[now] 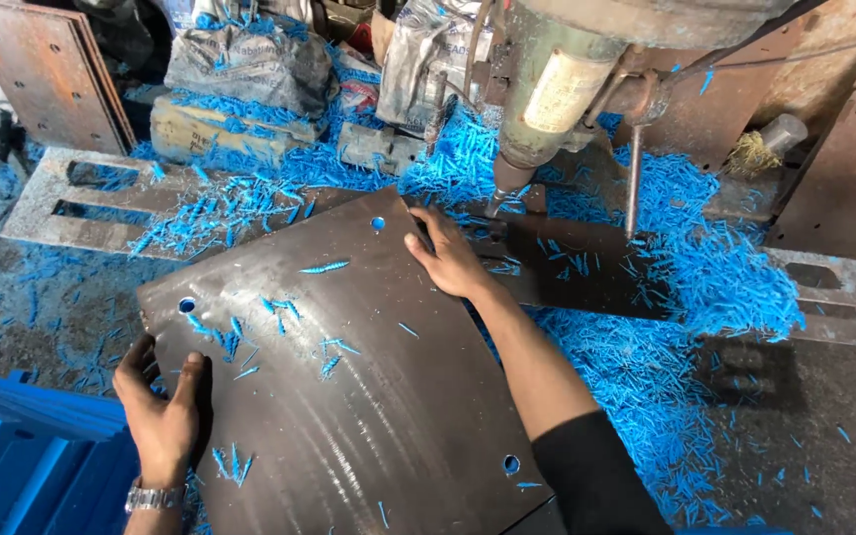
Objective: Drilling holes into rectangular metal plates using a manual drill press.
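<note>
**Two hands square a steel plate under the drill**

The left hand (162, 411) grips the near-left edge of the dark steel plate (349, 367), thumb on top, fingers curled under. The right hand (451, 260) lies flat on the far edge, fingers spread, just beside the drill spindle (537, 109). The plate lies tilted across the tabletop (824, 396), its long axis running from near right to far left, with holes at its corners. Blue swarf (705, 267) is heaped around it, and the drill bit hangs close to the right hand's fingers.
</note>
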